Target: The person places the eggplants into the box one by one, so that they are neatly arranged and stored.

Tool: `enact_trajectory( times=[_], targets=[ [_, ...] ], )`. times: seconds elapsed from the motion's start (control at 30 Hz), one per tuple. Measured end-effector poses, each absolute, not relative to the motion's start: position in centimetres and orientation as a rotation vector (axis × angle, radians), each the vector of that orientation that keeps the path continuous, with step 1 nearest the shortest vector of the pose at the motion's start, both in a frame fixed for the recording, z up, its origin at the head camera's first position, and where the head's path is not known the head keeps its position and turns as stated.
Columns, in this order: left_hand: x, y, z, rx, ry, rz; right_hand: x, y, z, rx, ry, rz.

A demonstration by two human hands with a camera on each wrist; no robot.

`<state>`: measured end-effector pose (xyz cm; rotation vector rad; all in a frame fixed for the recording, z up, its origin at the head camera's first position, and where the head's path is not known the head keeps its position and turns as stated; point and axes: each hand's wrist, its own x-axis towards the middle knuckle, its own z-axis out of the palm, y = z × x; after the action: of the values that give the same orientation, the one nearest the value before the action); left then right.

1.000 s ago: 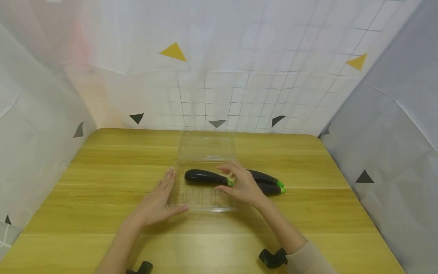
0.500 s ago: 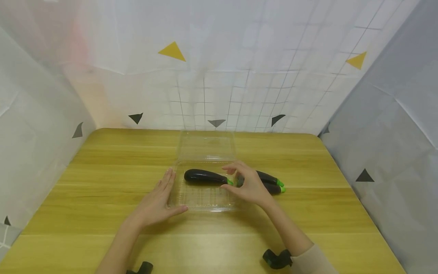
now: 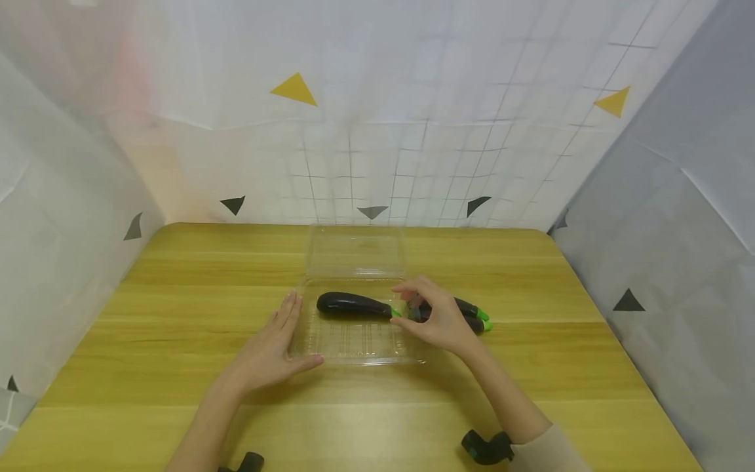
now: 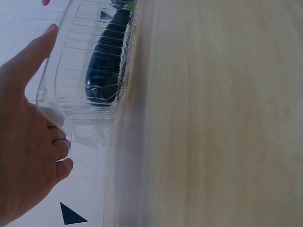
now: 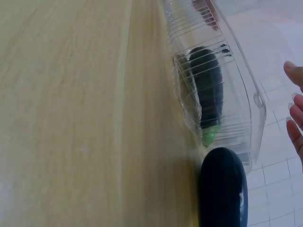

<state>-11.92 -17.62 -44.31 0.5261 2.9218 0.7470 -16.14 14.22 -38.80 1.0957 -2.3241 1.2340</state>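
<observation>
An eggplant lies crosswise inside a clear plastic container, its green stem end toward the right. My left hand rests along the container's left side with straight fingers and the thumb at the front rim. Above the container's right edge is my right hand, fingers spread from the thumb and holding nothing. Two more eggplants lie side by side on the table to the right, the rear eggplant and the front eggplant, partly hidden behind that hand. In the right wrist view, one dark eggplant shows just outside the container.
The hinged lid is folded back flat behind the container. Beneath everything is a wooden table. A white wall with grid lines rises at its back edge, and side sheets flank it.
My right hand has moved to the right, away from the eggplant in the container and toward the other two. My left hand has stayed at the container's left side.
</observation>
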Motion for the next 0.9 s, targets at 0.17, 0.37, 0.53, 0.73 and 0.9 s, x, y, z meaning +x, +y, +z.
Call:
enact_trajectory(
  times=[0.17, 0.37, 0.53, 0.73, 0.9],
  targets=[
    [-11.9, -17.7, -44.3, 0.521, 2.919, 0.759, -15.9, 14.7, -38.6, 1.111, -2.311, 1.250],
    [-11.9, -17.7, -44.4, 0.522, 2.917, 0.764, -15.9, 15.5, -39.0, 1.068, -2.355, 1.270],
    [-11.9, -17.6, -44.3, 0.513, 2.912, 0.765, -15.8, 16.2, -39.0, 1.043, -2.361, 1.256],
    [-11.9, -17.6, -44.2, 0.520, 2.916, 0.764, -15.8, 17.1, -39.1, 1.027, -2.360, 1.221],
    [-11.9, -17.6, -44.2, 0.531, 2.914, 0.764, -15.9, 17.6, -39.3, 0.996, -2.360, 1.214]
  ],
)
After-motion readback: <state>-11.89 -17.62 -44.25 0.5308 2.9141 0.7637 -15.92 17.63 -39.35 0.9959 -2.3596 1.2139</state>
